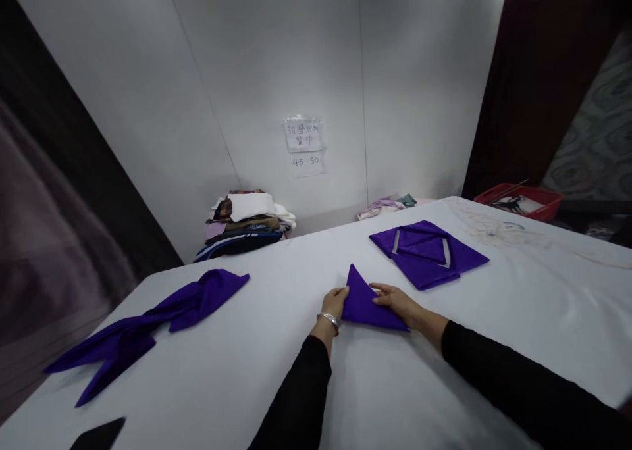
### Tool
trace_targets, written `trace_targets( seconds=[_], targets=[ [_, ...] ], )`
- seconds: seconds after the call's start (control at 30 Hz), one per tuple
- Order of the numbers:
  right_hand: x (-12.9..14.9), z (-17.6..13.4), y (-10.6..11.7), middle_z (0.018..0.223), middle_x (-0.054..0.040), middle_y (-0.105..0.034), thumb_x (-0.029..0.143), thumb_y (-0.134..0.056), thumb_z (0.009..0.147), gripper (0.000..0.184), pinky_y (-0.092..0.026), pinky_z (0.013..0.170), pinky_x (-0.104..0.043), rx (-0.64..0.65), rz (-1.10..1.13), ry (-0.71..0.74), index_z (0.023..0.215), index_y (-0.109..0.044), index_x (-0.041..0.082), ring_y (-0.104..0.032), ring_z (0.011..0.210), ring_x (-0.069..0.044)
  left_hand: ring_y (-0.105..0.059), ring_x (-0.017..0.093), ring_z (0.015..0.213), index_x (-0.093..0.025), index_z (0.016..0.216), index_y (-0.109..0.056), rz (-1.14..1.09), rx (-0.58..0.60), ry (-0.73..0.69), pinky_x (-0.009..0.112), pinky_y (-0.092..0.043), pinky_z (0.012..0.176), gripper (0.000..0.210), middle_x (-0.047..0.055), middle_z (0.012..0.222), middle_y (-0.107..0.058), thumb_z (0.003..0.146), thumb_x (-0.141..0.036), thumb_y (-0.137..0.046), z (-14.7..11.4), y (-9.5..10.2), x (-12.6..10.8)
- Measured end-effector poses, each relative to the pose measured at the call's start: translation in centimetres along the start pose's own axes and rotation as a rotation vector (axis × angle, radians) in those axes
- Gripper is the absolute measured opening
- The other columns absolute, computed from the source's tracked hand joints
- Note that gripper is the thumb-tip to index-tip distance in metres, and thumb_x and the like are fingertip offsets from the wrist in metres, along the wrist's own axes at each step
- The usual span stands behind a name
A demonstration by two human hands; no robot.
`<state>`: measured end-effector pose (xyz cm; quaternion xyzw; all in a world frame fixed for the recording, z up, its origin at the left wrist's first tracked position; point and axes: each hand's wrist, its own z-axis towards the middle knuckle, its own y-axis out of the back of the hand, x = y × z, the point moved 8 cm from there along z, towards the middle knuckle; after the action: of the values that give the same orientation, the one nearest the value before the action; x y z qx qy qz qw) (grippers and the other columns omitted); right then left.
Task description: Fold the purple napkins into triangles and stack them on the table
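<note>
A purple cloth napkin (369, 306), folded into a triangle with one point upward, is between my hands over the white table. My left hand (336, 302), with a silver bracelet at the wrist, pinches its left edge. Along the sloping right edge, my right hand (397, 302) grips the fabric between thumb and fingers. Beyond the right hand lies a folded purple cloth (427, 247) with pale strips showing in its middle. A loose, crumpled purple cloth (190, 305) stretches across the table's left side.
The white table (257, 371) spans the foreground. Piled clothes (247, 221) stand behind its far edge, with more cloth (382, 206) further right. A red basket (538, 203) sits at the back right, near pale strings (498, 233). A dark flat object (101, 435) lies front left.
</note>
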<state>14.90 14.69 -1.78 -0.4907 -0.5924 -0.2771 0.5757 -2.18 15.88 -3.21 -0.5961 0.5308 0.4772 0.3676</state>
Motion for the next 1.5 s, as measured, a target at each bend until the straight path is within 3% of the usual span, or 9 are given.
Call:
trace_targets(
  seconds=[0.13,0.3,0.57,0.67,0.8,0.93,1.07,1.13,1.5],
  targets=[
    [1.8,3.1,5.1,0.093,-0.0063,-0.068,0.011,-0.060,0.066,0.055,-0.051,0.072,-0.030,-0.246,-0.225,0.032,0.121,-0.052,0.015,-0.064,0.078,-0.018,-0.063,0.014,0.066,-0.014,0.095,-0.060,-0.006,-0.022,-0.023,0.026,-0.049,0.057,0.031,0.011,0.096,-0.066,0.070,-0.032,-0.064,0.3,-1.1,0.5],
    [3.6,6.9,10.1,0.082,-0.0044,-0.068,0.007,-0.062,0.064,0.052,-0.049,0.060,-0.025,-0.425,-0.389,0.036,0.116,-0.057,0.013,-0.062,0.066,-0.015,-0.063,0.013,0.070,-0.014,0.091,-0.060,-0.037,0.011,-0.134,0.026,-0.051,0.066,0.026,0.008,0.088,-0.066,0.068,-0.026,-0.065,-0.9,-1.4,1.4],
    [5.8,10.5,13.2,0.070,-0.0031,-0.066,0.004,-0.062,0.062,0.052,-0.046,0.052,-0.023,-0.560,-0.724,0.037,0.114,-0.059,0.012,-0.059,0.056,-0.015,-0.062,0.016,0.074,-0.018,0.087,-0.063,-0.047,0.050,-0.310,0.030,-0.051,0.071,0.025,0.003,0.079,-0.066,0.065,-0.030,-0.064,-2.2,-1.4,1.4],
    [6.4,10.8,13.2,0.077,-0.0060,-0.068,0.003,-0.060,0.062,0.055,-0.048,0.056,-0.026,-0.557,-0.862,0.057,0.117,-0.056,0.012,-0.062,0.061,-0.017,-0.061,0.016,0.073,-0.019,0.087,-0.063,-0.005,0.050,-0.333,0.029,-0.051,0.070,0.023,0.003,0.078,-0.067,0.067,-0.029,-0.061,-2.3,-1.5,1.3],
    [7.1,9.8,11.9,0.106,-0.0122,-0.063,0.002,-0.055,0.065,0.059,-0.046,0.083,-0.034,-0.525,-1.057,0.166,0.123,-0.050,0.014,-0.059,0.096,-0.024,-0.062,0.016,0.075,-0.019,0.089,-0.063,0.031,0.057,-0.341,0.029,-0.051,0.070,0.023,0.003,0.079,-0.067,0.069,-0.029,-0.059,-2.4,-1.6,1.3],
    [6.6,7.9,8.1,0.134,-0.0138,-0.043,0.008,-0.051,0.071,0.057,-0.028,0.102,-0.037,-0.423,-1.218,0.327,0.127,-0.046,0.014,-0.036,0.124,-0.025,-0.061,0.016,0.075,-0.019,0.090,-0.063,0.074,0.049,-0.350,0.028,-0.050,0.070,0.024,0.003,0.080,-0.067,0.070,-0.032,-0.058,-2.3,-1.6,1.5],
    [5.0,7.1,3.1,0.139,-0.0109,-0.037,0.016,-0.048,0.074,0.056,-0.017,0.106,-0.041,-0.218,-1.445,0.455,0.130,-0.043,0.016,-0.027,0.129,-0.024,-0.061,0.016,0.075,-0.019,0.089,-0.063,0.087,0.053,-0.362,0.029,-0.050,0.071,0.024,0.003,0.080,-0.067,0.071,-0.034,-0.058,-2.3,-1.6,1.6],
    [4.2,7.5,1.7,0.140,-0.0122,-0.034,0.016,-0.045,0.075,0.059,-0.014,0.106,-0.044,-0.149,-1.602,0.448,0.133,-0.038,0.015,-0.023,0.131,-0.025,-0.062,0.017,0.076,-0.019,0.089,-0.063,0.086,0.055,-0.368,0.029,-0.050,0.071,0.024,0.004,0.082,-0.068,0.071,-0.035,-0.059,-2.3,-1.6,1.5],
    [4.1,9.3,3.5,0.141,-0.0164,-0.031,0.009,-0.038,0.074,0.063,-0.019,0.103,-0.046,-0.216,-1.689,0.273,0.136,-0.033,0.009,-0.026,0.129,-0.029,-0.062,0.018,0.077,-0.019,0.089,-0.063,0.140,0.058,-0.393,0.030,-0.049,0.073,0.023,0.005,0.082,-0.068,0.072,-0.033,-0.057,-2.6,-1.6,1.2]
  ],
)
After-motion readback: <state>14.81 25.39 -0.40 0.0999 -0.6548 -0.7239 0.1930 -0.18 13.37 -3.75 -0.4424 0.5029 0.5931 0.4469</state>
